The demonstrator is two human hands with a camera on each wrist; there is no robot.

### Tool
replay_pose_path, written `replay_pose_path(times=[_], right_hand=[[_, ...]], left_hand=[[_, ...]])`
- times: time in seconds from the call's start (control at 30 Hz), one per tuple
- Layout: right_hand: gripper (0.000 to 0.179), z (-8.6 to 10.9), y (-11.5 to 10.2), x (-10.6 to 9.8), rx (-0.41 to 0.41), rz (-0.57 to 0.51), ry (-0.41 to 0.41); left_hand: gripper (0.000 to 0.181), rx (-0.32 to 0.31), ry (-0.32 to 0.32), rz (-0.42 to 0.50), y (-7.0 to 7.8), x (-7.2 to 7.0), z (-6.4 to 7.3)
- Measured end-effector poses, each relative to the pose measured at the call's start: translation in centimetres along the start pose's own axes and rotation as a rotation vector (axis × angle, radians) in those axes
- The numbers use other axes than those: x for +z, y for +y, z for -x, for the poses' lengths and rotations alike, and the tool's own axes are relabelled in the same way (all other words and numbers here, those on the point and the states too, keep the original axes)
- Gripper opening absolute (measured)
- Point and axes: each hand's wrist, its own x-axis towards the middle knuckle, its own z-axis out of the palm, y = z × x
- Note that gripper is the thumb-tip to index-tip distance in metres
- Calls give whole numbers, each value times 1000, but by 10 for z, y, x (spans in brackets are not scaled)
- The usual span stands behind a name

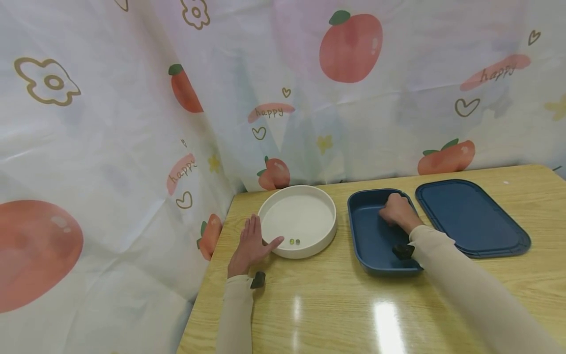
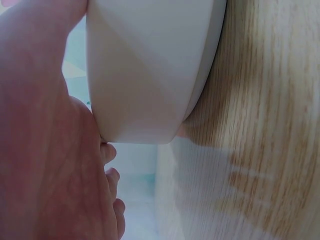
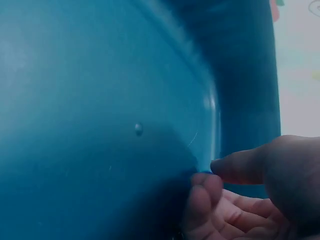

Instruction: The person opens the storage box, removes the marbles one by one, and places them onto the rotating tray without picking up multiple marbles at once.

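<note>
Two beads (image 1: pixel 294 241) beside the wide-spread left hand (image 1: pixel 249 247) (right hand (image 1: pixel 397 211) pinched, contents unclear)

In the head view, bright, even light is met by glare on the table (image 1: pixel 329 314) between five and six o'clock. In the left wrist view, hazy reflections are seen at four o'clock. In the dimmer right wrist view, the blue tray (image 3: pixel 75 75) is shadowed at six o'clock; the right hand (image 3: pixel 285 175) is softly rendered.

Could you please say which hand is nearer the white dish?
Left: the left hand touches the side of the white dish; the right hand is farther, inside the blue container.
</note>
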Motion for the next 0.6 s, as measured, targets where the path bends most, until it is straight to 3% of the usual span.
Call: replay_pose_path(times=[0.17, 0.5, 0.6], right_hand=[[32, 1, -2, 1, 18, 28, -22], [33, 2, -3, 6, -75, 12, 11], [24, 3, -4, 6, -97, 2, 20]], left_hand=[[117, 0, 4, 0, 0, 0, 0], [116, -8, 2, 13, 1, 0, 1], [116, -9, 1, 17, 1, 0, 1]])
